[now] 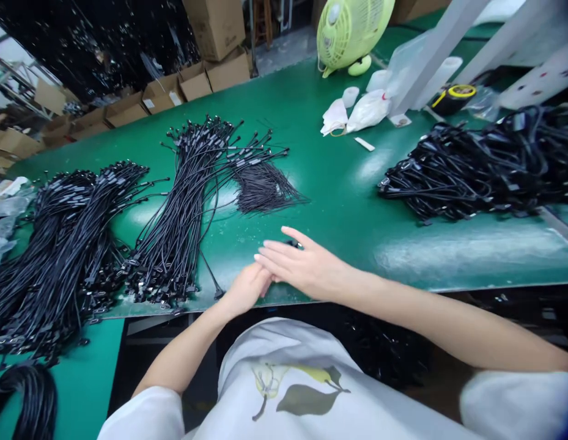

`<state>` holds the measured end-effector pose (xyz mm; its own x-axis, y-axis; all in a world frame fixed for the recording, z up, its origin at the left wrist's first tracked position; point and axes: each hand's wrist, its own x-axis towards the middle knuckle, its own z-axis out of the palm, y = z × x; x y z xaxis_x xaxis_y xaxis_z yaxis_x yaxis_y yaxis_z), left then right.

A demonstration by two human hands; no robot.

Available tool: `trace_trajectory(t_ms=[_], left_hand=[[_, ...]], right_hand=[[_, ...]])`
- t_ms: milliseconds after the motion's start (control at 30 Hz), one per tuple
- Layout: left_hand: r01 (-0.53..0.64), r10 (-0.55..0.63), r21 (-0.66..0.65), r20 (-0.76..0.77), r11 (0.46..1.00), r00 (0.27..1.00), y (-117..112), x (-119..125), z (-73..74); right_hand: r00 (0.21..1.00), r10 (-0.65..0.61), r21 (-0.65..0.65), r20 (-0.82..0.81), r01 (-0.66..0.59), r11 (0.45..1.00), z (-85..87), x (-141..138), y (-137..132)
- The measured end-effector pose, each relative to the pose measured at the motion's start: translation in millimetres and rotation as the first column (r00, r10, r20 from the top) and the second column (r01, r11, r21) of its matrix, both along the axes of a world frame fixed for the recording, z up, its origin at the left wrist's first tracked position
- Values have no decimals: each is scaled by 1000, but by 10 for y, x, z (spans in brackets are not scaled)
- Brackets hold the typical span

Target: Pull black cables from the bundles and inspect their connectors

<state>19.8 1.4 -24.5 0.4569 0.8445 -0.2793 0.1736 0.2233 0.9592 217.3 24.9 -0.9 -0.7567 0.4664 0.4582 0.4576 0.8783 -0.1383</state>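
Observation:
My right hand point(306, 266) lies over the front edge of the green table point(339, 183), fingers stretched out and pointing left; a small dark piece shows just behind its fingers. My left hand point(244, 288) sits under those fingertips, curled, and what it holds is hidden. A thin black cable point(210, 275) runs from near my left hand up to a bundle of black cables point(183, 208). A fan of thin black ties point(265, 186) lies beyond my hands.
More black cable bundles lie at the far left point(59, 244) and a big tangled heap at the right point(485, 165). A yellow-green fan point(352, 27), white bags point(361, 110), a tape roll point(453, 96) and cardboard boxes point(210, 73) stand at the back.

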Motion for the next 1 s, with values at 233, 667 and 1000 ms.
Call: trace_trajectory(t_ms=[233, 667, 1000], left_hand=[[298, -217, 139, -417, 944, 883, -101, -70, -43], [356, -313, 40, -389, 934, 866, 131, -198, -191], [196, -209, -125, -98, 973, 973, 97, -225, -371]], right_hand=[[927, -14, 92, 374, -22, 996, -330, 3, -146], [875, 66, 2, 480, -77, 997, -408, -190, 107], [904, 227, -119, 362, -196, 973, -287, -196, 323]])
